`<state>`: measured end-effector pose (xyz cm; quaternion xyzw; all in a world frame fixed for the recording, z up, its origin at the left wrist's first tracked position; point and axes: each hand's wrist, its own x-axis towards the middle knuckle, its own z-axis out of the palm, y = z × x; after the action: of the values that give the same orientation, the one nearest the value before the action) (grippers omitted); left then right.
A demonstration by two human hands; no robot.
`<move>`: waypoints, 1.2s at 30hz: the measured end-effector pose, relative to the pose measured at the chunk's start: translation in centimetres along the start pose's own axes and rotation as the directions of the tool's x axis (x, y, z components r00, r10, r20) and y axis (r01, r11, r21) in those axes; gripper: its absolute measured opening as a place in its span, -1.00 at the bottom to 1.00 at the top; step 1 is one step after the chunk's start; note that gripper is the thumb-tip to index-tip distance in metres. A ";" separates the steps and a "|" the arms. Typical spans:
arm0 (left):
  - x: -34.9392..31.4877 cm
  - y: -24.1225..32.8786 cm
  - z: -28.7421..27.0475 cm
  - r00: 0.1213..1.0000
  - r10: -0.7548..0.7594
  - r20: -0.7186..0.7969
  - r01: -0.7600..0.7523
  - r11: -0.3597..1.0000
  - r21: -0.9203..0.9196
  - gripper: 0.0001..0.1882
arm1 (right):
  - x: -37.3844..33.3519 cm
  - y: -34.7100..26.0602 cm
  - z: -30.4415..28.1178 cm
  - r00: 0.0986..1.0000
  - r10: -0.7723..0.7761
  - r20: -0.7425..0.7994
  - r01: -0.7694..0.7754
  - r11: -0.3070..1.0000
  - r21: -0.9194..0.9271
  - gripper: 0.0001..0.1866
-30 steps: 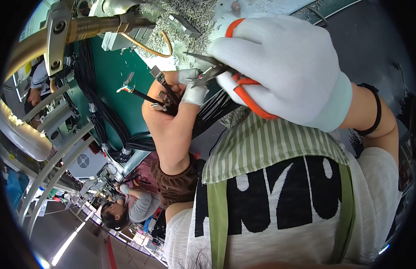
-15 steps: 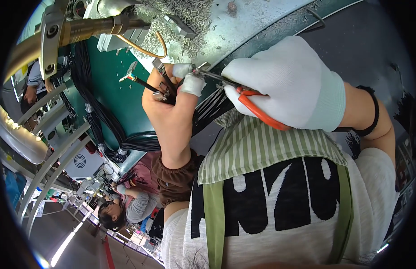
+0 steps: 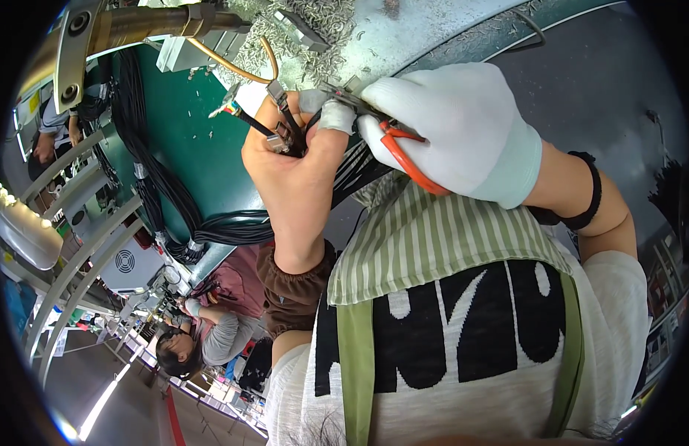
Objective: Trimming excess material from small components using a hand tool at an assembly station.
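Several black cables with metal connector ends (image 3: 277, 93) are gripped in my left hand (image 3: 296, 186), which is bare with white tape on thumb and fingertip. One cable end beside them shows stripped coloured wires (image 3: 230, 108). My right hand (image 3: 471, 134), in a white knitted glove, is closed round pliers with orange-red handles (image 3: 413, 165). The pliers' jaws meet a metal connector (image 3: 347, 88) at my left thumb and fingertip; the exact contact is partly hidden by my fingers.
Small metal scraps (image 3: 315, 67) litter the pale work surface. A brass-coloured machine rod (image 3: 155, 28) and a bent copper tube (image 3: 229, 68) reach in at upper left. A black cable bundle (image 3: 155, 175) lies on the green tabletop (image 3: 214, 175). Another person (image 3: 211, 342) sits at lower left.
My left hand, with the cables, sits slightly further right. My right hand and the pliers have moved left, bringing the two hands closer together. The view has shifted slightly.
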<state>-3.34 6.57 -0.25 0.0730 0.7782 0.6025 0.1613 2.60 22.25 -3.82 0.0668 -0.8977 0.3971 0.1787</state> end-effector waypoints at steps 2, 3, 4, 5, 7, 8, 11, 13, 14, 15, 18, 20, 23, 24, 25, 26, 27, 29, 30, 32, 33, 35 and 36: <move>0.3 -0.4 -0.4 0.997 -0.065 0.045 0.070 0.989 -0.129 -0.88 | 0.3 0.4 -0.1 0.999 0.000 0.045 -0.003 0.999 0.053 -0.81; 0.4 -0.4 -0.6 0.997 -0.065 0.045 0.071 0.989 -0.129 -0.88 | 0.5 0.6 -0.2 0.995 0.007 0.103 -0.022 0.989 0.149 -0.81; 0.5 -0.4 -0.9 0.987 -0.112 0.113 0.135 0.966 -0.221 -0.88 | 0.7 0.9 -0.4 0.987 0.007 0.162 -0.047 0.969 0.243 -0.80; 0.5 -0.5 -1.1 0.971 -0.152 0.185 0.203 0.930 -0.305 -0.89 | 0.7 1.0 -0.4 0.976 0.001 0.219 -0.076 0.940 0.333 -0.79; 0.6 -0.5 -1.1 0.949 -0.183 0.258 0.274 0.883 -0.382 -0.89 | 0.6 0.9 -0.2 0.980 0.016 0.198 -0.083 0.938 0.337 -0.79; 0.7 -0.6 -0.9 0.968 -0.160 0.193 0.217 0.920 -0.327 -0.90 | 0.5 0.7 -0.1 0.984 0.029 0.177 -0.089 0.935 0.343 -0.79; 0.6 -0.7 -0.4 0.993 -0.099 0.068 0.111 0.974 -0.198 -0.91 | 0.2 0.3 0.3 0.990 0.052 0.128 -0.094 0.932 0.350 -0.80; 0.4 -0.5 -0.3 0.996 -0.079 0.046 0.086 0.982 -0.168 -0.92 | 0.1 0.2 0.5 0.995 0.074 0.068 -0.093 0.932 0.350 -0.82; 0.4 -0.5 -0.2 0.997 -0.068 0.036 0.073 0.985 -0.153 -0.93 | 0.1 0.2 0.4 0.995 0.073 0.069 -0.093 0.932 0.350 -0.82; 0.4 -0.4 -0.1 0.997 -0.069 0.034 0.073 0.985 -0.154 -0.93 | 0.2 0.3 0.1 0.992 0.073 0.106 -0.105 0.936 0.335 -0.84; 0.4 -0.1 0.3 0.994 -0.105 -0.007 0.103 0.987 -0.120 -0.94 | 0.3 0.5 -0.1 0.981 0.076 0.179 -0.129 0.944 0.305 -0.88; 0.4 -0.2 0.2 0.994 -0.106 0.014 0.107 0.987 -0.123 -0.94 | 0.0 0.6 0.2 0.997 0.042 0.057 -0.052 0.982 0.184 -0.89; 0.5 -0.2 0.0 0.993 -0.107 0.057 0.114 0.985 -0.128 -0.94 | 0.0 0.7 0.2 1.000 0.022 0.009 -0.023 0.995 0.097 -0.89; 0.5 -0.2 0.0 0.993 -0.104 0.055 0.110 0.988 -0.109 -0.94 | -0.1 0.7 0.2 0.999 0.025 0.020 -0.026 0.997 0.075 -0.89; 0.6 -0.2 0.1 0.993 -0.101 0.052 0.106 0.990 -0.090 -0.94 | -0.1 0.7 0.2 0.999 0.028 0.031 -0.029 0.998 0.053 -0.88; 0.6 -0.2 0.0 0.994 -0.098 0.050 0.102 0.992 -0.071 -0.94 | -0.1 0.8 0.2 0.999 0.030 0.032 -0.032 0.998 0.053 -0.88; 0.6 -0.2 0.0 0.994 -0.100 0.052 0.104 0.992 -0.071 -0.94 | -0.2 1.0 0.3 0.997 0.028 0.068 -0.035 0.994 0.102 -0.88; 0.6 -0.2 -0.3 0.973 -0.186 0.134 0.208 0.962 -0.178 -0.94 | -0.4 1.4 0.3 0.990 0.020 0.137 -0.047 0.979 0.198 -0.88; 0.7 -0.3 -0.6 0.959 -0.224 0.176 0.261 0.938 -0.226 -0.94 | -0.4 1.7 0.1 0.990 0.021 0.136 -0.048 0.979 0.198 -0.88; 1.4 -1.1 -2.2 0.957 -0.236 0.169 0.278 0.915 -0.293 -0.93 | 0.1 2.2 -1.2 0.987 0.109 0.121 -0.135 0.965 0.223 -0.85; 1.9 -1.7 -3.2 0.955 -0.248 0.161 0.291 0.887 -0.359 -0.91 | 0.4 2.3 -1.8 0.982 0.153 0.114 -0.176 0.956 0.235 -0.83; 2.9 -2.0 -3.9 0.953 -0.261 0.153 0.302 0.854 -0.424 -0.90 | 1.5 1.5 -3.3 0.963 0.222 0.152 -0.259 0.919 0.297 -0.82; 3.5 -1.9 -3.9 0.958 -0.235 0.166 0.285 0.861 -0.422 -0.89 | 2.0 0.9 -3.9 0.938 0.285 0.196 -0.339 0.872 0.353 -0.80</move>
<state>-7.83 3.58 -1.78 -0.0384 0.6137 0.7311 0.2957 1.51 25.78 -1.27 -0.0185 -0.8121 0.5822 0.0334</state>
